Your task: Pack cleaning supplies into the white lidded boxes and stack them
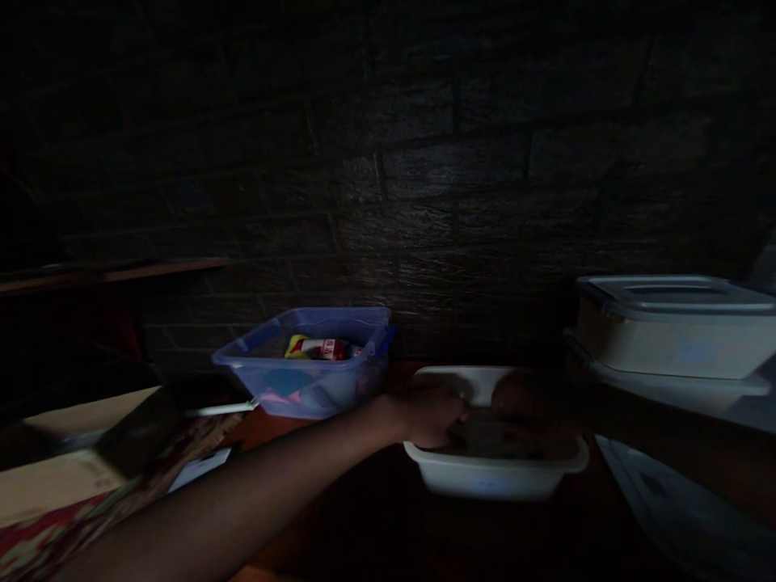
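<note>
A white plastic tub (494, 478) stands on the dark table before me. Into it from the left reaches my left hand (430, 414), its fingers curled down inside; whatever they hold is hidden. My right hand (518, 398) is also in the tub, on the right side, deep in shadow, so its fingers cannot be made out. The hands are close together but apart. Dim contents in the tub are too dark to name.
Behind and left, a translucent blue bin (303, 376) holds colourful packets (318, 348). Lidded white containers (672, 335) are stacked at the right, with a pale flat lid (697, 505) below. An open cardboard box (66, 477) lies at the left. A brick wall (388, 178) rises behind.
</note>
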Motion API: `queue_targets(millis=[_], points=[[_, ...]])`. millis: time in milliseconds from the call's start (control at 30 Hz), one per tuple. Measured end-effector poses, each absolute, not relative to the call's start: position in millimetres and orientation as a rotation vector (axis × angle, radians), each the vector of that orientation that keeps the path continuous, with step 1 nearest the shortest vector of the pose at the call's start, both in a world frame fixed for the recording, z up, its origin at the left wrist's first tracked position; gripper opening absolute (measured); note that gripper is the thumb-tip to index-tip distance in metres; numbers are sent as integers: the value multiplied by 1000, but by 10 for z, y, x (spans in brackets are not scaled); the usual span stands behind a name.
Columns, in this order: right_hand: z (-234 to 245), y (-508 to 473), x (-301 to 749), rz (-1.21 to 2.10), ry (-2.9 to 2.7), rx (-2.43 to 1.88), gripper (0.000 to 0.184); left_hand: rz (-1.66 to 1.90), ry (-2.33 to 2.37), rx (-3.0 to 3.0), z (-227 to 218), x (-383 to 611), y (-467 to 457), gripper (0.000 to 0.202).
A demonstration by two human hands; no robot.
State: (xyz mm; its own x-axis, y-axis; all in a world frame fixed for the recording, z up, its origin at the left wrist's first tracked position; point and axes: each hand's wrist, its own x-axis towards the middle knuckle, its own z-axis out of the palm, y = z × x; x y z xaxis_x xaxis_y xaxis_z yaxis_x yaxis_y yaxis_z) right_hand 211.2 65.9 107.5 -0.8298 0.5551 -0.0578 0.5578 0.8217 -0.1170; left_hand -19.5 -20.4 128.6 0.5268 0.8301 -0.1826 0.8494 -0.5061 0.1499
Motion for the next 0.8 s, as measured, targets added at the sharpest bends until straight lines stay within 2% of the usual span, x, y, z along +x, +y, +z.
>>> queue_targets(millis=[167, 367, 500, 667, 800], points=[[1363, 664, 1831, -347, 3200, 716, 28, 110, 1363, 2662, 1669, -450, -226, 25], [1708, 593, 1211, -544, 3365, 518, 22, 345, 1613, 2573, 2105, -1096, -317, 24], [1876, 616, 758, -435, 3480, 483, 14, 382, 1759, 2475, 2143, -1499, -336, 25], [2003, 664, 267, -394, 3483, 554, 15, 342, 1851, 2394, 2136, -1814, -387, 22], [1980, 647, -53, -369, 3497, 510, 24, 313, 1956, 2320, 2182, -2023, -492, 23]])
